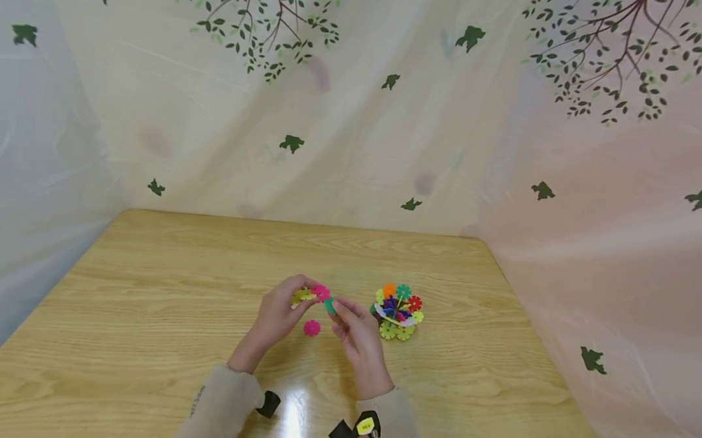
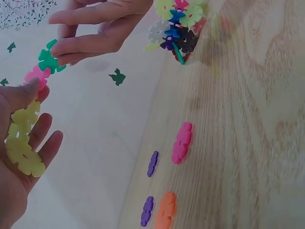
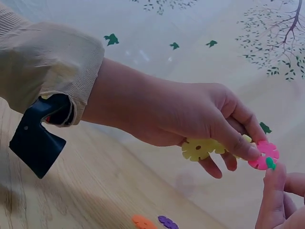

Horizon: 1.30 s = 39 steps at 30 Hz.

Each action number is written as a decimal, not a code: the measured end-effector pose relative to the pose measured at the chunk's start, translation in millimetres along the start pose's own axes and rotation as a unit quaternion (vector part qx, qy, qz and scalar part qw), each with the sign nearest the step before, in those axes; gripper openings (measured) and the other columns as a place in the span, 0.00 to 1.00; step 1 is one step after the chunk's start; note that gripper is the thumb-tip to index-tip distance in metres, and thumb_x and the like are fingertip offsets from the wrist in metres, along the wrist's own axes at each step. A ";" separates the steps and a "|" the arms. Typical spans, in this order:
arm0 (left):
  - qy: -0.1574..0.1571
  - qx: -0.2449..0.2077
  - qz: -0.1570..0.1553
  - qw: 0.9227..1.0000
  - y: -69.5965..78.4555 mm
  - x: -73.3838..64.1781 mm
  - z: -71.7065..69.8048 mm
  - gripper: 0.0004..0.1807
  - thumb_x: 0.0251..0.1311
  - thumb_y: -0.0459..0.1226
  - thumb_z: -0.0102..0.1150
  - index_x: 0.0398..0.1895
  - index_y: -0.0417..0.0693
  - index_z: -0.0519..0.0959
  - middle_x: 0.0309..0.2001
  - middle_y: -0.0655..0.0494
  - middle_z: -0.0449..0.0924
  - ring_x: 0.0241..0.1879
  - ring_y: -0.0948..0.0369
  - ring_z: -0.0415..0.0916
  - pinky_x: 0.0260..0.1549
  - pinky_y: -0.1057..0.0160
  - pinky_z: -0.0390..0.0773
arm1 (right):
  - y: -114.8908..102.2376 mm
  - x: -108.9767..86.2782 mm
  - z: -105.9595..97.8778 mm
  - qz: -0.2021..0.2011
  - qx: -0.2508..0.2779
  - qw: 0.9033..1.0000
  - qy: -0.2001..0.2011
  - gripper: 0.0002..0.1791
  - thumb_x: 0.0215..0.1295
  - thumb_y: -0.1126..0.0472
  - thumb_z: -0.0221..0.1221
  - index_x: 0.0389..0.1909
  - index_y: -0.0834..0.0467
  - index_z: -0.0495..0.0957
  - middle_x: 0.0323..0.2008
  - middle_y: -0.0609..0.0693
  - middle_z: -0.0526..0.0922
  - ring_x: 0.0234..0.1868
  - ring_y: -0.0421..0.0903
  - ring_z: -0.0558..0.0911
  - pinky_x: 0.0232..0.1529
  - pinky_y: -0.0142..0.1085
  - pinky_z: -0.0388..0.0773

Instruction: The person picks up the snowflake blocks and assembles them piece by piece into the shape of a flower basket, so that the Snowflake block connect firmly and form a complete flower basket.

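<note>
My left hand [image 1: 273,313] pinches a pink notched flower disc [image 1: 321,291] between thumb and fingers. Joined to it, a short chain of yellow flower discs [image 2: 25,157] lies along the palm in the left wrist view. A green flower disc [image 2: 48,59] is pinched by the fingertips of my right hand [image 1: 360,337]. Its edge meets the pink disc's edge, held above the table; in the right wrist view the green disc [image 3: 270,163] shows edge-on. Whether their slots are fully engaged, I cannot tell. Below the hands, a loose pink disc [image 1: 311,328] lies flat.
A many-coloured cluster of joined flower discs [image 1: 398,314] stands on the wooden table [image 1: 165,302], right of my right hand. An orange disc [image 2: 165,212] and two purple discs [image 2: 152,163] lie on the tabletop. A leaf-printed curtain [image 1: 341,179] hangs behind.
</note>
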<state>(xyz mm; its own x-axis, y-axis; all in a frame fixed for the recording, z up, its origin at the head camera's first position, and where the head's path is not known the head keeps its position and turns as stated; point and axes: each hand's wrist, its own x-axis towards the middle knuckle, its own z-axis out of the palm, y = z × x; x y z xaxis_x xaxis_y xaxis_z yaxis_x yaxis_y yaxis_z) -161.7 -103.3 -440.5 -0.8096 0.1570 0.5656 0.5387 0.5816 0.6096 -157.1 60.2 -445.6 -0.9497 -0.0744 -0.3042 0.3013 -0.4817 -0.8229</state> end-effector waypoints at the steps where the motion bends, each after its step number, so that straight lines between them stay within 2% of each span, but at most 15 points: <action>1: 0.000 0.002 0.004 1.000 -0.3 0.1 0.3 0.11 0.54 0.30 0.67 0.41 0.46 0.80 0.39 0.53 0.84 0.43 0.56 0.81 0.42 0.54 0.83 | 0.5 0.1 0.2 0.002 0.003 1.000 0.002 0.05 0.65 0.66 0.60 0.32 0.55 0.82 0.23 0.43 0.84 0.25 0.33 0.81 0.25 0.19 0.77; 8: -0.016 -0.023 0.015 0.999 -4.2 1.6 -1.1 0.12 0.52 0.27 0.67 0.40 0.44 0.81 0.40 0.51 0.85 0.44 0.54 0.82 0.45 0.53 0.84 | 1.2 0.7 -1.8 0.011 -0.009 1.000 -0.001 0.07 0.66 0.66 0.59 0.30 0.54 0.82 0.22 0.42 0.84 0.24 0.32 0.80 0.24 0.18 0.76; 14: -0.038 -0.057 0.003 0.998 -6.2 1.6 -2.2 0.11 0.53 0.26 0.65 0.40 0.43 0.81 0.40 0.50 0.86 0.45 0.54 0.83 0.47 0.54 0.83 | 0.1 0.1 -2.0 0.021 -0.012 1.000 -0.005 0.10 0.67 0.67 0.58 0.28 0.54 0.83 0.21 0.43 0.83 0.22 0.32 0.79 0.25 0.18 0.77; 21: -0.026 -0.075 -0.006 0.997 -6.5 1.3 2.8 0.11 0.54 0.25 0.65 0.40 0.42 0.81 0.39 0.50 0.86 0.45 0.54 0.83 0.47 0.55 0.84 | -1.3 -0.3 1.6 0.023 0.000 1.000 -0.002 0.05 0.68 0.67 0.56 0.34 0.59 0.80 0.21 0.44 0.83 0.22 0.32 0.78 0.25 0.17 0.76; 23: -0.020 -0.081 -0.022 0.996 -7.2 1.5 2.7 0.11 0.54 0.27 0.64 0.40 0.43 0.81 0.40 0.50 0.86 0.45 0.54 0.82 0.47 0.55 0.83 | -2.2 -0.8 3.1 0.018 -0.002 1.000 -0.014 0.05 0.69 0.66 0.56 0.33 0.57 0.80 0.23 0.43 0.83 0.24 0.32 0.79 0.25 0.18 0.77; 27: -0.009 -0.093 -0.068 0.993 -11.3 2.4 -2.9 0.11 0.56 0.30 0.65 0.42 0.44 0.80 0.41 0.52 0.85 0.45 0.55 0.79 0.46 0.58 0.80 | -1.3 2.3 4.0 0.007 -0.028 0.999 -0.047 0.09 0.71 0.57 0.54 0.34 0.54 0.80 0.28 0.41 0.84 0.31 0.34 0.83 0.29 0.23 0.78; 30: 0.002 -0.100 -0.099 0.990 -15.8 2.8 -9.7 0.11 0.57 0.31 0.64 0.44 0.44 0.80 0.43 0.51 0.85 0.46 0.55 0.77 0.45 0.59 0.79 | 5.0 11.1 0.3 0.002 -0.087 0.995 -0.051 0.14 0.73 0.54 0.52 0.41 0.59 0.81 0.30 0.42 0.84 0.34 0.36 0.83 0.32 0.26 0.79; 32: 0.007 -0.101 -0.110 0.989 -18.3 2.9 -13.6 0.12 0.58 0.31 0.64 0.45 0.43 0.80 0.44 0.51 0.84 0.47 0.55 0.77 0.45 0.61 0.79 | 10.4 18.4 -2.9 -0.006 -0.171 0.984 -0.048 0.15 0.72 0.58 0.54 0.46 0.66 0.80 0.32 0.44 0.84 0.34 0.37 0.82 0.31 0.28 0.80; 33: 0.008 -0.103 -0.114 0.988 -19.3 3.1 -15.3 0.12 0.58 0.31 0.64 0.46 0.43 0.80 0.44 0.50 0.84 0.46 0.55 0.77 0.44 0.62 0.79 | 12.6 21.7 -4.5 -0.013 -0.229 0.972 -0.051 0.15 0.71 0.60 0.55 0.47 0.68 0.79 0.34 0.46 0.84 0.33 0.37 0.81 0.31 0.28 0.81; 34: 0.007 -0.105 -0.117 0.988 -19.9 3.5 -17.0 0.12 0.59 0.31 0.63 0.46 0.43 0.80 0.44 0.49 0.84 0.46 0.54 0.76 0.42 0.63 0.80 | 14.7 25.1 -5.7 -0.019 -0.285 0.957 -0.054 0.14 0.69 0.62 0.57 0.48 0.69 0.79 0.35 0.49 0.84 0.32 0.38 0.80 0.30 0.28 0.81; 36: 0.003 -0.106 -0.123 0.987 -20.8 4.2 -19.8 0.12 0.59 0.32 0.63 0.47 0.43 0.79 0.45 0.49 0.83 0.47 0.54 0.76 0.41 0.66 0.79 | 16.9 30.3 -6.4 -0.036 -0.391 0.917 -0.066 0.15 0.65 0.65 0.60 0.49 0.69 0.79 0.37 0.54 0.83 0.31 0.39 0.78 0.27 0.29 0.82; 37: 0.001 -0.107 -0.127 0.986 -21.0 4.5 -20.8 0.12 0.60 0.33 0.63 0.47 0.43 0.79 0.45 0.49 0.83 0.47 0.54 0.76 0.40 0.67 0.79 | 17.6 32.3 -6.3 -0.048 -0.432 0.897 -0.076 0.15 0.62 0.67 0.62 0.48 0.70 0.79 0.38 0.57 0.83 0.31 0.41 0.78 0.26 0.30 0.83; 39: -0.003 -0.111 -0.136 0.984 -21.1 4.9 -22.6 0.12 0.60 0.33 0.62 0.47 0.43 0.79 0.45 0.48 0.82 0.46 0.54 0.76 0.39 0.68 0.79 | 18.5 35.6 -5.5 -0.059 -0.493 0.863 -0.088 0.17 0.57 0.68 0.65 0.47 0.69 0.80 0.38 0.59 0.83 0.30 0.43 0.79 0.26 0.32 0.83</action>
<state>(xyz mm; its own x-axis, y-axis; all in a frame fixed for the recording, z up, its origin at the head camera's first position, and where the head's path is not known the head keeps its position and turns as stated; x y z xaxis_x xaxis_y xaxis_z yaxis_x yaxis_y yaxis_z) -171.8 -132.8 -437.9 -0.9321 0.0252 0.3614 0.3387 0.4146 0.8446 -184.8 53.5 -474.3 -0.9505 -0.2500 -0.1846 0.0451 0.4769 -0.8778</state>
